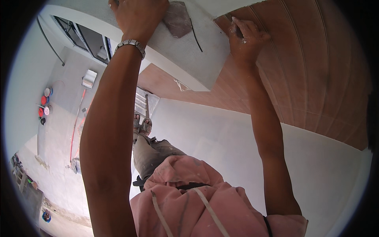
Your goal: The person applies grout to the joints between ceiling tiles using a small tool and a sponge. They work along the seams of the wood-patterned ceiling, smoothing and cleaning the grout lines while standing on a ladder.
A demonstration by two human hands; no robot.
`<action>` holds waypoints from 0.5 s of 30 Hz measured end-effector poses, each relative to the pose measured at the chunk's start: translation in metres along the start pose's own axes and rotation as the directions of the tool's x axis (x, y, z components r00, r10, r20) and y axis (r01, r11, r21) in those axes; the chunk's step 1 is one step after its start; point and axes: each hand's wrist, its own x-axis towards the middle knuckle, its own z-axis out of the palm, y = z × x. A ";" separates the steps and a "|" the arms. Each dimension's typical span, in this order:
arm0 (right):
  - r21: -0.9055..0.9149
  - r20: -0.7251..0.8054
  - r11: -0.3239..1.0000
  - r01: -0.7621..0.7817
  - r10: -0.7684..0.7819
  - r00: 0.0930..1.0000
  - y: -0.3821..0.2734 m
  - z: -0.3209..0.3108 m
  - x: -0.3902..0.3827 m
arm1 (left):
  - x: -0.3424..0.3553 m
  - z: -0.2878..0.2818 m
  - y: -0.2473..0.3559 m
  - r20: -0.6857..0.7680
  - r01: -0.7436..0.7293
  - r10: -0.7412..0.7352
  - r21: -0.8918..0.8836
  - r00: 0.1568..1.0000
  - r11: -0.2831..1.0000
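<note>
My left hand (pixel 143 17) reaches to the top edge of the view, over a pale grey ledge (pixel 189 55); most of its fingers are cut off, so its grip is hidden. Beside it on the ledge lies a flat, angular grey-brown piece (pixel 177 19), with a thin black strip (pixel 196 35) along its right side. My right hand (pixel 248 41), specked with white, is closed against brown grooved panelling (pixel 300 63), near the panel's corner at the ledge. Something small and dark shows between its fingers; its kind is unclear.
Far below, my sandalled feet stand by a ladder (pixel 141 102). White wires (pixel 181 85) stick out under the ledge. On the floor at left are several buckets (pixel 45 99), a long red pole (pixel 77 126) and a whitish box-like thing (pixel 89 78). A window (pixel 89 37) sits upper left.
</note>
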 end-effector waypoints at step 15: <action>-0.063 0.122 0.996 0.058 -0.050 0.991 -0.005 0.010 -0.008 | -0.002 0.003 -0.002 0.068 0.005 -0.004 -0.017 0.998 1.000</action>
